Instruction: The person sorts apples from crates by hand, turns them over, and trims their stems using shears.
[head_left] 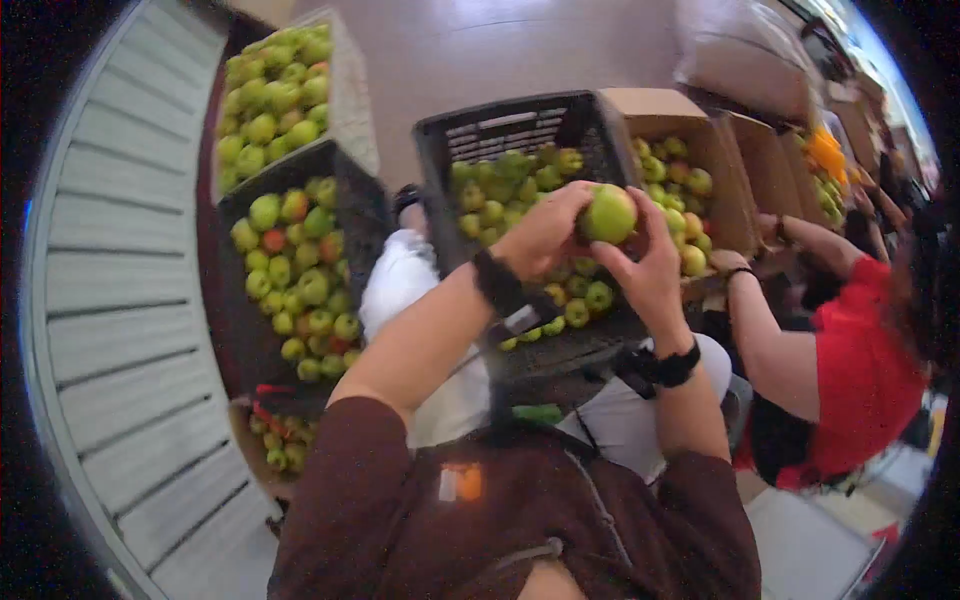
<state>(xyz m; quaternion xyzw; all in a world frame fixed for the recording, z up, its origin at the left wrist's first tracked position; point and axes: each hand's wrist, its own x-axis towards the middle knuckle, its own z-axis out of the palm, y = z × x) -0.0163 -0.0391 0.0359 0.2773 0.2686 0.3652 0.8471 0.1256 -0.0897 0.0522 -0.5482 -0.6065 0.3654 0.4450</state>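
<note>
A green apple with a faint red blush is held between both hands above a black plastic crate. My left hand closes on the apple from its left side, its fingers partly hidden behind the fruit. My right hand grips the same apple from the right, thumb below it and fingers curled along its side. Beneath the hands, many green apples lie in the crate, some of them reddish.
At the left stand another black crate of apples and a pale box of apples. Cardboard boxes holding apples line the right, beside a co-worker in red. A ribbed light wall runs down the far left.
</note>
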